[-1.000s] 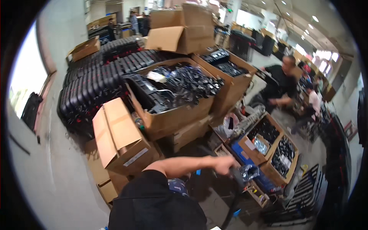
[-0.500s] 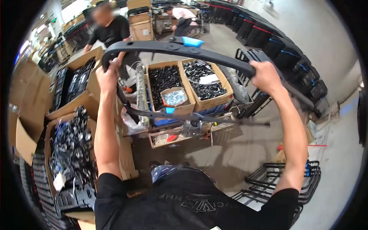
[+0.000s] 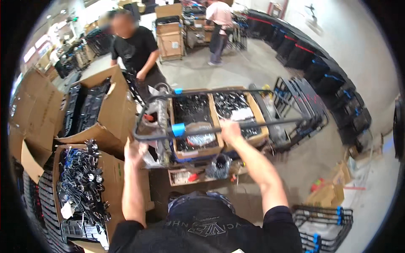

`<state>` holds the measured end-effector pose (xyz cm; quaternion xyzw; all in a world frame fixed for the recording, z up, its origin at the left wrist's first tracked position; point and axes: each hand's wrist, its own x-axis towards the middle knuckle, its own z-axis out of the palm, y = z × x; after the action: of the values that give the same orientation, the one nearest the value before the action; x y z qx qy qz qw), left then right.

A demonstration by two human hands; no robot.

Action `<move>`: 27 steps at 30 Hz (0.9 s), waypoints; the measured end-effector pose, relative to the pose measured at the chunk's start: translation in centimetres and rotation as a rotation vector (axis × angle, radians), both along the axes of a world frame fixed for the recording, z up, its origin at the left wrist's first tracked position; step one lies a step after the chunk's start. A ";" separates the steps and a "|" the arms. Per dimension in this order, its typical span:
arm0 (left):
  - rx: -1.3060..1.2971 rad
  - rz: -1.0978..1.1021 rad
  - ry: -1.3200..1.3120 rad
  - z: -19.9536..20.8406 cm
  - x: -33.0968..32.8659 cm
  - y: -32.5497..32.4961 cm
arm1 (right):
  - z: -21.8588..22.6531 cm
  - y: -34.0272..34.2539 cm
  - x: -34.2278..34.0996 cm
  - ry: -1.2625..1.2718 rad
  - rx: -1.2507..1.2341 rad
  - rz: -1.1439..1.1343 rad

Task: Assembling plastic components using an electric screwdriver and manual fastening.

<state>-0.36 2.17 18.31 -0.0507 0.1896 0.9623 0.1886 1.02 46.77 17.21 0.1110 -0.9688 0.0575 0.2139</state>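
A long black tubular frame [image 3: 270, 123] with rounded corners and blue wrapping [image 3: 178, 129] spans the boxes of parts in front of me. Closed around its near rail, about midway along, is my right hand [image 3: 230, 132]. My left hand [image 3: 135, 152] is just below the frame's left near corner, palm turned up and fingers apart; whether it touches the tube I cannot tell. Beneath the frame are a cardboard box of black parts [image 3: 192, 109] and, to its right, another box [image 3: 258, 110] with black parts and a white paper.
At left stand an open carton of black panels [image 3: 105, 105] and a box of black cables [image 3: 86, 181]. A person in black [image 3: 137, 48] stands beyond the carton; another in pink [image 3: 219, 17] is farther back. Black frames [image 3: 322, 219] are stacked at lower right.
The frame has come down from raised in front of me to over the boxes and turned flatter. My right hand moved left and down; my left hand lowered and opened. The far person stood up.
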 end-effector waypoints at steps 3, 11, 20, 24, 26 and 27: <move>-0.192 0.208 -0.349 -4.0 0.8 -1.2 | -4.6 0.5 0.2 -0.110 -0.038 0.073; -1.609 0.339 -0.411 -10.7 -4.0 3.8 | -10.9 2.3 -0.3 -0.158 -0.172 0.255; -1.935 0.320 -0.346 -16.4 -3.9 1.2 | -11.0 3.8 0.5 -0.114 -0.220 0.412; -1.856 0.249 -0.400 -19.4 -3.7 -1.8 | -11.0 2.9 0.1 -0.203 -0.212 0.424; -1.874 0.192 -0.394 -19.5 -3.3 0.0 | -11.3 3.1 1.2 -0.252 -0.221 0.380; -1.850 0.244 -0.403 -19.7 -2.6 1.0 | -11.6 2.9 1.8 -0.204 -0.238 0.366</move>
<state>-2.96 3.12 -1.39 -0.3641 0.8327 0.4172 0.0013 2.81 49.70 5.60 0.2522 -0.9356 0.2201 0.1127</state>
